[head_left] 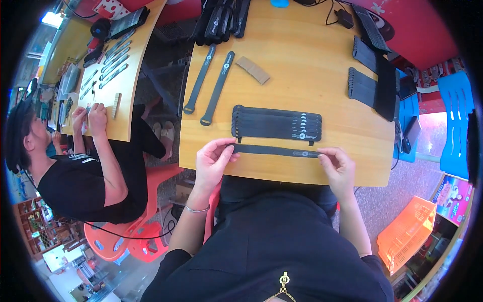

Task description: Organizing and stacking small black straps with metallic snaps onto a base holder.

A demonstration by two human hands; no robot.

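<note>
A dark grey fastening strap [274,150] with a small white print is stretched level above the near edge of the table. Its left end is pinched between the thumb and fingers of my left hand [214,161]; my right hand [339,168] pinches the right end. Just beyond it lies a row of similar straps [271,122], overlapped one on another, with their printed ends to the right. Two more single straps, a left one [200,78] and a right one [220,85], lie slantwise at the left, slotted ends toward me.
A brown cardboard piece [253,70] lies behind the row. Bundled straps [221,22] are heaped at the far left; more stacked straps [363,86] line the right edge. At left, a co-worker [80,171] sits at another table [132,75]. An orange crate [407,234] stands right.
</note>
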